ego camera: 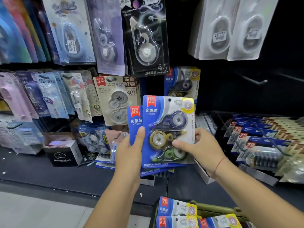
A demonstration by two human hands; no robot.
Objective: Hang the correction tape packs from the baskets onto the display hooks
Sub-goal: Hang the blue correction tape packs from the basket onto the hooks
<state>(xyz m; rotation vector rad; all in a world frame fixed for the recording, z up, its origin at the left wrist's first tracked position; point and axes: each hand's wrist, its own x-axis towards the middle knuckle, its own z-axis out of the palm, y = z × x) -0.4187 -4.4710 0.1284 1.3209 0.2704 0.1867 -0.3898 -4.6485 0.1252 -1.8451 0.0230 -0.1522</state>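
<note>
Basket (218, 208) with spare packs (176, 209) | left grip (130, 150), right grip (202, 148) clasp blue packs (154, 122) | dark shelf (41, 170), display hook (256, 82)

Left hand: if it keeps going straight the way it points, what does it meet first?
The left hand grips the blue packs and points up toward the display. First in line looks like the beige pack hanging just above its thumb, though depth is unclear.

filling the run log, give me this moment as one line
left hand: holds correction tape packs | right hand: pinches front pack, not yet hung | hung pack: behind | basket: not empty
</note>
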